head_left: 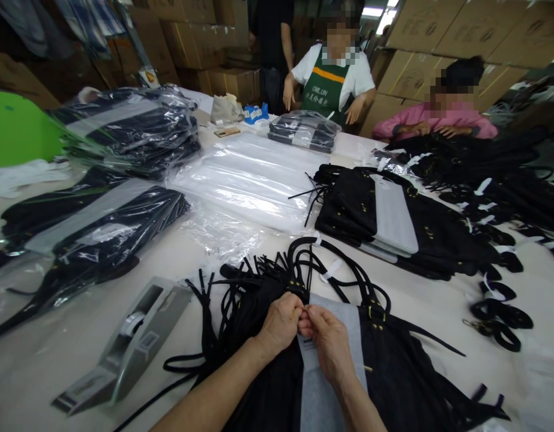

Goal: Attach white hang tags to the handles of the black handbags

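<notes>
My left hand (281,318) and my right hand (328,336) meet fingertip to fingertip, both closed in a pinch. Whatever they pinch is too small to make out. Below them lies a black bag (267,366) with black cord handles (344,255), thin dangling straps and brass-coloured rings. A pale grey sheet (331,390) is laid across the bag's middle, passing under my right forearm. Just under my fingers hangs a small whitish tag (309,354), partly covered by my right hand. White paper wraps (331,270) sit on the handles.
A grey tape dispenser (146,342) stands at left. Bagged black goods (110,234) lie beyond it, beside clear plastic sleeves (254,174). More black bags (439,234) and strap coils (497,312) are at right. Across the table (421,300), one person (333,84) stands and another (443,114) handles black goods.
</notes>
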The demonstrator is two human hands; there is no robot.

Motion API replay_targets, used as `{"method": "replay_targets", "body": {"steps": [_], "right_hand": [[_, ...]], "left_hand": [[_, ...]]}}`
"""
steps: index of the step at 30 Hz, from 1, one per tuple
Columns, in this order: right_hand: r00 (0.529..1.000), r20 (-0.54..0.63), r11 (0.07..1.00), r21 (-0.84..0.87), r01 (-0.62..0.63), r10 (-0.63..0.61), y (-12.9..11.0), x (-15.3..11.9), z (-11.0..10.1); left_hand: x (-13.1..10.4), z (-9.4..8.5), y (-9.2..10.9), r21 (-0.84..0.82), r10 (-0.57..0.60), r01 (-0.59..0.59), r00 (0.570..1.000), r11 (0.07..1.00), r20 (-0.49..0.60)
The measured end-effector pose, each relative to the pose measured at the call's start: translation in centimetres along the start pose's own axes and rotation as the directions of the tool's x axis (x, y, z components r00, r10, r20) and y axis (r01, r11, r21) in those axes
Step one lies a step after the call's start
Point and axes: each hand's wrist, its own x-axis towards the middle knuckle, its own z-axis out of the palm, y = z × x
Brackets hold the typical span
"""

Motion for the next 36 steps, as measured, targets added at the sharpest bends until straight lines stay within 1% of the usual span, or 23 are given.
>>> {"method": "replay_targets", "body": {"steps": [3, 11, 18, 22, 25, 30, 33, 34, 35, 36], "right_hand": [[1.000, -0.009, 1.000, 0.016, -0.015, 0.016, 0.0, -0.1, -0.3], [0.999, 0.019, 0.999, -0.012, -0.041, 0.041, -0.1, 0.0, -0.5], [0.998, 0.035, 0.993, -0.102, -0.056, 0.060, -0.5, 0.0, -0.4], [0.998, 0.036, 0.983, -0.176, -0.047, 0.054, -0.6, 0.2, -0.4], [0.999, 0.026, 0.972, -0.233, -0.026, 0.033, -0.1, 0.5, -0.3], [0.999, 0.001, 0.940, -0.340, 0.033, -0.034, 0.4, 0.7, 0.3], [0.991, -0.016, 0.906, -0.408, 0.116, -0.134, 0.0, -0.4, 0.1], [0.980, -0.024, 0.881, -0.441, 0.168, -0.199, -0.1, -1.1, -0.2], [0.958, -0.020, 0.829, -0.508, 0.235, -0.285, -0.1, -1.8, -0.6], [0.924, 0.006, 0.736, -0.604, 0.307, -0.381, 0.1, -2.7, -1.1]], "left_hand": [[0.0, -0.1, 0.2, 0.014, 0.004, -0.004, 1.000, 1.000, -0.004], [-0.1, -0.4, 0.3, 0.039, -0.003, 0.000, 0.998, 0.999, 0.064], [-0.1, -0.4, 0.1, 0.090, 0.022, -0.029, 0.996, 0.996, 0.086], [-0.1, -0.7, -0.1, 0.075, 0.054, -0.061, 0.993, 0.995, 0.102], [-0.1, -0.6, -0.3, 0.052, 0.053, -0.058, 0.993, 0.997, 0.101], [-0.1, -0.3, -0.4, -0.011, -0.010, 0.011, 0.998, 1.000, 0.065], [0.1, -0.7, -0.3, -0.053, -0.021, 0.024, 0.998, 0.998, 0.052], [0.1, -0.9, -0.2, -0.086, -0.033, 0.038, 0.998, 0.996, 0.060], [0.2, -1.2, -0.2, -0.126, -0.046, 0.056, 0.996, 0.990, 0.079], [0.3, -1.4, -0.3, -0.167, -0.060, 0.077, 0.993, 0.983, 0.105]]}}
